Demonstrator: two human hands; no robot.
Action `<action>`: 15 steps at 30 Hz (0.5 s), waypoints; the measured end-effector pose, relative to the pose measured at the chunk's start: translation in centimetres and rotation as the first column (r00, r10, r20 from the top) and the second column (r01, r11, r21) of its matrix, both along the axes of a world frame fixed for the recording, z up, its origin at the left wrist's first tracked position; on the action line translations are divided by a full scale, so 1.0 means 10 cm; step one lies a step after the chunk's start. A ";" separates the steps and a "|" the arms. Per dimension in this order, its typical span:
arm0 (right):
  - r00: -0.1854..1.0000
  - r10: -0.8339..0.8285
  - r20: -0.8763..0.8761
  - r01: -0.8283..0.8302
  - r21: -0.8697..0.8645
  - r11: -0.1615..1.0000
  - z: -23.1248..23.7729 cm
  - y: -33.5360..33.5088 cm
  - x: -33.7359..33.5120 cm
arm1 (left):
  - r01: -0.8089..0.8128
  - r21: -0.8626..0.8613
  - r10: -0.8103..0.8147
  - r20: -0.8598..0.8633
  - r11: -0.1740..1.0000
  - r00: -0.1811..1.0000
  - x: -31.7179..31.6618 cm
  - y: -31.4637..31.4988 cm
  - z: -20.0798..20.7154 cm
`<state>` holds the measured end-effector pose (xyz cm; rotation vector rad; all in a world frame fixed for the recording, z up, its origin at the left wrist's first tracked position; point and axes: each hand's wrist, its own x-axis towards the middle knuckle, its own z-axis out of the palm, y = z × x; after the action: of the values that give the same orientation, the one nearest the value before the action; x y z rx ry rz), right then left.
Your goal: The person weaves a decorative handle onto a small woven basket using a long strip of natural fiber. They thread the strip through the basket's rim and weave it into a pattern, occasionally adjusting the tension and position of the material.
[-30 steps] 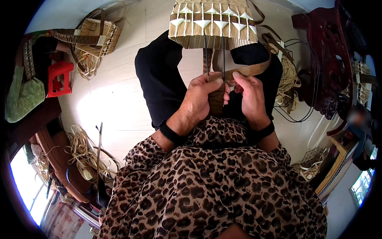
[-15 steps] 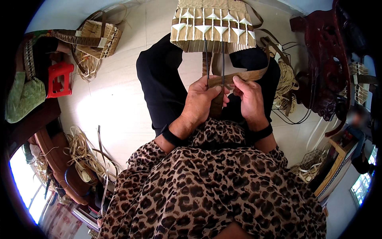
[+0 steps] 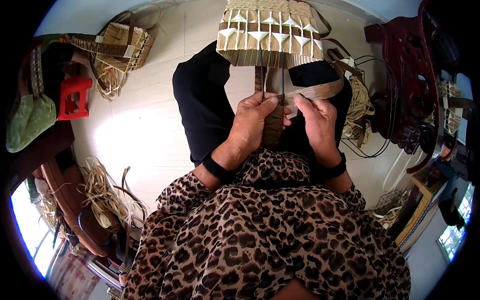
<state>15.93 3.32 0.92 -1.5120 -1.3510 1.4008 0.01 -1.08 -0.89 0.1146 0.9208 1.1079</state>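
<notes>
"Strip (image 3: pixel 324 90) first: how does it look?"

"Flat, narrow and brown, finely lined along its length, with a pale sheen toward the right, where it curves."

"And where is it?"

"Stretched between the two hands, over the lap, just below the woven basket (image 3: pixel 270 41) with its white triangles and cords."

"Which way does it point?"

"Long axis crosswise, from the left hand out to the right and slightly upward, then bowing up over the dark trousers (image 3: pixel 202 95). At its left end it meets two thin black rods (image 3: pixel 283 80) running down from the basket's lower edge."

"What are the hands doing?"

"Left hand (image 3: pixel 250 119) closed, thumb pressing the strip by the rods. Right hand (image 3: pixel 321 124) pinching it, thumb on top, fingers curled."

"Anything below them?"

"Yes, a darker, creased band (image 3: pixel 272 131), lengthwise toward the person's body."
</notes>
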 end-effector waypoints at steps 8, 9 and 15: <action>0.943 0.229 0.241 -0.300 0.322 0.898 0.14 0.03 -0.16 | -0.014 0.018 0.014 -0.029 1.000 0.999 0.02 -0.01 0.02; 0.933 0.249 0.258 -0.328 0.328 0.886 0.14 0.03 -0.16 | -0.025 0.009 0.025 -0.036 1.000 0.999 0.02 -0.01 0.02; 0.917 0.162 0.365 -0.338 0.493 0.802 0.07 0.04 -0.35 | -0.052 -0.027 0.048 -0.134 0.998 0.990 -0.04 0.01 0.07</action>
<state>12.46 3.69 1.62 -1.2087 -2.0071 0.8127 -0.34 -1.00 -0.16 0.1430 1.0646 1.1422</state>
